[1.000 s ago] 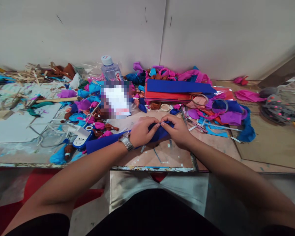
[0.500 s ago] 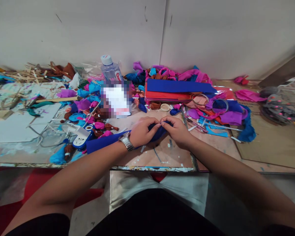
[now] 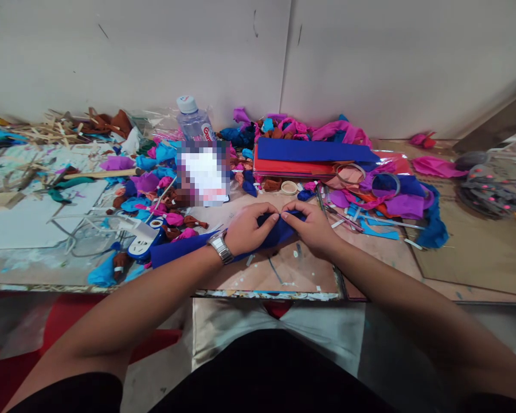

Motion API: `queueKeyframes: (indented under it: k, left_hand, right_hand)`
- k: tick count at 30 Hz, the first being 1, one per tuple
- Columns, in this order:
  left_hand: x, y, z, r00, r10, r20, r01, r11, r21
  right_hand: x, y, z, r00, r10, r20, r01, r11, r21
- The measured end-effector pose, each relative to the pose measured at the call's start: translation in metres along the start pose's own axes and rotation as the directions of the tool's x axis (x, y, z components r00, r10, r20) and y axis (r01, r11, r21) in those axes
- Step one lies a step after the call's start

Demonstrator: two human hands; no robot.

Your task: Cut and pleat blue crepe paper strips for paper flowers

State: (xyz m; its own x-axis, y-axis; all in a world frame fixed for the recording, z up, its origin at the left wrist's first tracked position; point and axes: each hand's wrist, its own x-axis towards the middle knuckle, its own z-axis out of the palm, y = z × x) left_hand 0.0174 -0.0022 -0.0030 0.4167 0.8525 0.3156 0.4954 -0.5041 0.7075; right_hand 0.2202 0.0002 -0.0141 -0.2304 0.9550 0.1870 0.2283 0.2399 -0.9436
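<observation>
At frame centre, the left hand and right hand pinch a long, blue, paper-like strip. Its flat end lies left of centre.

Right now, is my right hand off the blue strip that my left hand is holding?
No, the right hand pinches the blue strip too, close beside the left hand.
</observation>
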Motion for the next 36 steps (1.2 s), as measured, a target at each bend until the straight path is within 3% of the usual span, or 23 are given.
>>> queueKeyframes:
  k: [8, 20, 36]
  left_hand:
    - [0.000, 0.002, -0.001, 1.000, -0.011, -0.021, 0.011, 1.000, -0.012]
    - [0.000, -0.003, -0.001, 0.999, 0.029, -0.024, -0.029, 1.000, 0.000]
    - [0.009, -0.004, -0.019, 0.996, -0.019, -0.084, 0.022, 0.999, 0.037]
  right_hand:
    - [0.001, 0.003, -0.002, 0.997, -0.068, 0.032, 0.070, 0.993, -0.096]
    - [0.000, 0.002, -0.004, 0.996, -0.087, 0.023, 0.089, 0.990, -0.107]
    - [0.002, -0.006, -0.006, 0.999, 0.031, -0.042, -0.032, 0.999, -0.025]
